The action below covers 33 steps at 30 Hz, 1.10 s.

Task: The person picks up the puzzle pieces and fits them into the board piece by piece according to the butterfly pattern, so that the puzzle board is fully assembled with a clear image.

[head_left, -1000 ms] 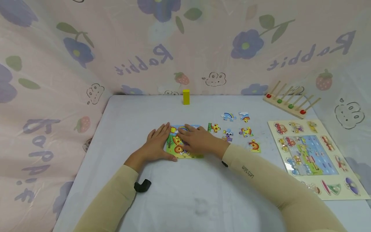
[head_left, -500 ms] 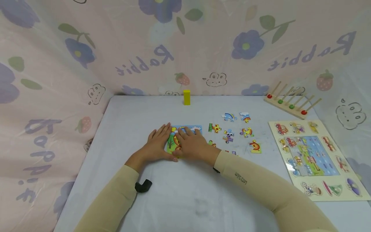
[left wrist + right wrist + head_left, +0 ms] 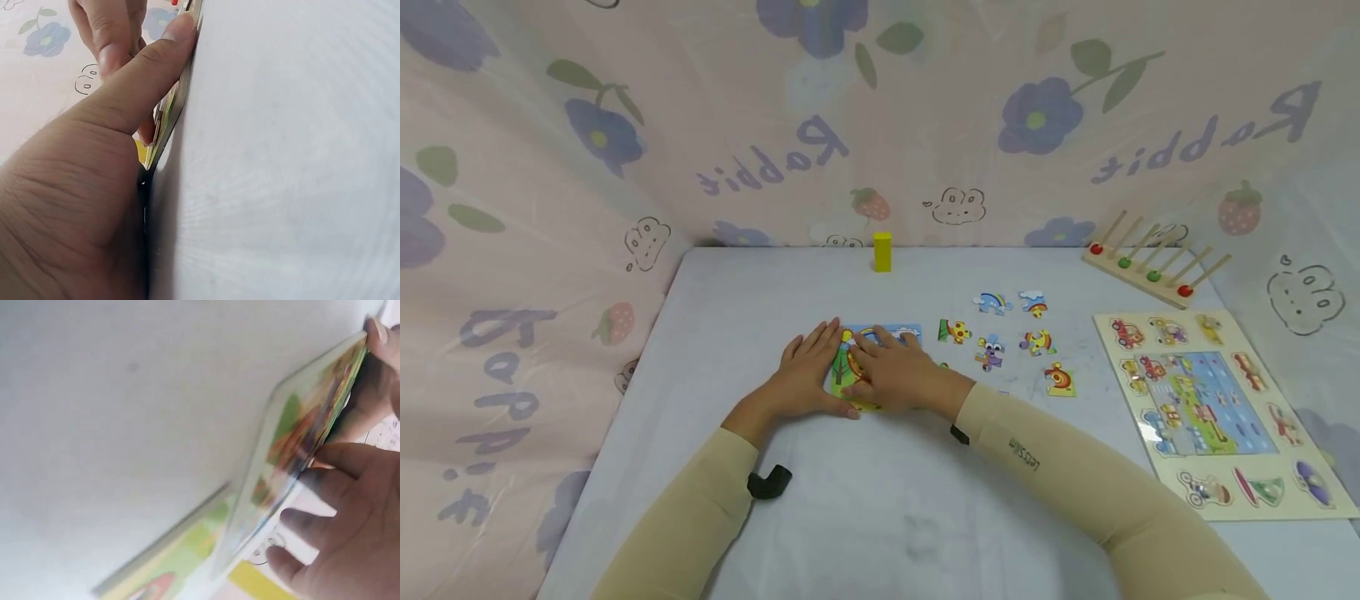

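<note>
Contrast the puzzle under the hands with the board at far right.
The puzzle is smaller than the board. The left hand and right hand partly cover the puzzle; neither touches the board. Both lie on the white table and show colourful cartoon pictures.

Head view, centre: right hand (image 3: 901,373) hides lower right of puzzle (image 3: 843,377). Puzzle print blurred in right-wrist view. Right sleeve (image 3: 1075,479) cut off, head view bottom.
</note>
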{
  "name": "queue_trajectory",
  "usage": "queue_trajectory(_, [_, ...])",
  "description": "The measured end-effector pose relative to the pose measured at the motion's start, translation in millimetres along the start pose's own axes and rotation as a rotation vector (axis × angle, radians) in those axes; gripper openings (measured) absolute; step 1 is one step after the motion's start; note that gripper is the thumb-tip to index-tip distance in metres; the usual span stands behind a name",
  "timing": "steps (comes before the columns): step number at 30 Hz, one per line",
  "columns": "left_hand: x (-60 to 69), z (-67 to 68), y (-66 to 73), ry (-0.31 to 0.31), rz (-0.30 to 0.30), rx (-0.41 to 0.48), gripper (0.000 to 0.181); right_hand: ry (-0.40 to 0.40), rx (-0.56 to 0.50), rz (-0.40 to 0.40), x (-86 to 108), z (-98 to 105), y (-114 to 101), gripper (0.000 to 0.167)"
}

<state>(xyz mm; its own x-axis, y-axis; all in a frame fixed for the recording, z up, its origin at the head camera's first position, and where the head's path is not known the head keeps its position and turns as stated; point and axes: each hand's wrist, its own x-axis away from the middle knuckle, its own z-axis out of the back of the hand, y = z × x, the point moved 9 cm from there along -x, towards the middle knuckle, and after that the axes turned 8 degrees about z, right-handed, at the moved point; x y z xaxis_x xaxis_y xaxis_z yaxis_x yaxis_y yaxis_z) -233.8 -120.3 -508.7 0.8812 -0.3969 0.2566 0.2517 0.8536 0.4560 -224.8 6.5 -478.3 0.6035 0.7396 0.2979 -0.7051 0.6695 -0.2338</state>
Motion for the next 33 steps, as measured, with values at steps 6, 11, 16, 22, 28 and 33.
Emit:
queue_trajectory(6, [1.0,-3.1,-1.2,0.009,0.003,-0.002,0.149,0.067,-0.216,0.029,2.5,7,19,0.079])
queue_trajectory(11, [0.1,-4.2,-3.5,0.023,0.015,-0.004,0.15,0.232,-0.458,0.025,12.5,28,48,0.075])
queue_trajectory(16, [-0.3,-4.5,-3.5,0.019,0.032,-0.004,0.151,0.378,-0.696,-0.004,32.0,49,79,0.074])
queue_trajectory(22, [-0.2,-3.0,-0.6,0.024,0.032,-0.009,0.151,0.534,-0.932,-0.008,58.8,65,120,0.069])
queue_trajectory(28, [0.1,-0.4,1.8,0.031,0.027,-0.007,0.15,0.626,-1.041,-0.027,85.9,67,155,0.075])
queue_trajectory(33, [-0.5,1.0,3.1,0.029,0.025,-0.006,0.15,0.712,-1.258,-0.01,106.8,63,177,0.086])
